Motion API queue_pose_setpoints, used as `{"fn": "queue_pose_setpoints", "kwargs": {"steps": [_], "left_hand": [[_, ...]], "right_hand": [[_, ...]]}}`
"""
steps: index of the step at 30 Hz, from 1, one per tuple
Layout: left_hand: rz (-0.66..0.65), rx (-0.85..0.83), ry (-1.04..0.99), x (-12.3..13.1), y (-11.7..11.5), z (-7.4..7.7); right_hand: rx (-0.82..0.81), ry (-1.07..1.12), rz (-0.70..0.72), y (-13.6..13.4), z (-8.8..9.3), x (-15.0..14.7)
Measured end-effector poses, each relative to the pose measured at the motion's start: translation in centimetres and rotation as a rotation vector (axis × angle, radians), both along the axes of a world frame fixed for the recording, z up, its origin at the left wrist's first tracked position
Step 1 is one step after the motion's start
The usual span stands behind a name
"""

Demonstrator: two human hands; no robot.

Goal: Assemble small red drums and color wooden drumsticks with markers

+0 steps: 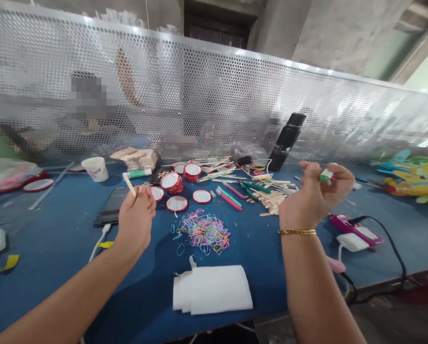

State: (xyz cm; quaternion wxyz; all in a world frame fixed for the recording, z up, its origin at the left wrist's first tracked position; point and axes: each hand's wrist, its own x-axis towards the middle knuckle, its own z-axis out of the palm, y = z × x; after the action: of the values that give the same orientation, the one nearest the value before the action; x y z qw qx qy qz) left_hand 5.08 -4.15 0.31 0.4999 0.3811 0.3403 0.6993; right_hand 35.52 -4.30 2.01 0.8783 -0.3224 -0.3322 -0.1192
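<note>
My left hand is raised over the blue table, fingers closed round a thin wooden stick that points up and left. My right hand, with a gold bracelet at the wrist, is closed on a small green-and-white tube, perhaps a glue stick. Between the hands, lower on the table, lies a heap of coloured rubber bands. Beyond it stand several red-rimmed round lids and a pile of loose wooden sticks.
A folded white cloth lies near the front edge. A phone, a white cup, a black bottle, a pink device with cable and colourful toys ring the table. A perforated metal screen stands behind; a person sits beyond it.
</note>
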Motion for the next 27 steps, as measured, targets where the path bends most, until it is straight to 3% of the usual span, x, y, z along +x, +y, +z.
{"fn": "queue_pose_setpoints", "kwargs": {"steps": [2,6,9,13,16,20,24,27], "left_hand": [[0.027,0.044,0.027,0.3,-0.6,0.7],[-0.021,0.132,0.051,0.8,-1.4,1.2],[-0.024,0.161,0.042,1.0,-1.7,1.0],[-0.032,0.178,-0.011,1.1,-2.0,1.5],[-0.017,0.141,-0.047,0.6,-1.9,2.3],[0.042,0.086,0.017,-0.1,-1.1,2.3],[0.085,0.1,0.12,0.3,-0.5,1.2],[0.099,0.118,0.14,0.5,-0.6,1.2]], "right_hand": [[-0.073,-0.051,0.078,-0.3,-0.2,-1.6],[-0.388,-0.329,0.442,-1.2,-1.8,-6.6],[-0.613,-0.673,0.56,-2.0,-3.4,-9.9],[-0.792,-0.946,0.679,-2.6,-4.7,-11.9],[-0.758,-0.887,0.856,-3.0,-4.7,-11.9],[-0.527,-0.617,1.045,-3.4,-3.8,-11.2],[-0.398,-0.468,1.0,-3.5,-2.8,-10.3],[-0.36,-0.397,0.906,-3.2,-2.4,-9.3]]}}
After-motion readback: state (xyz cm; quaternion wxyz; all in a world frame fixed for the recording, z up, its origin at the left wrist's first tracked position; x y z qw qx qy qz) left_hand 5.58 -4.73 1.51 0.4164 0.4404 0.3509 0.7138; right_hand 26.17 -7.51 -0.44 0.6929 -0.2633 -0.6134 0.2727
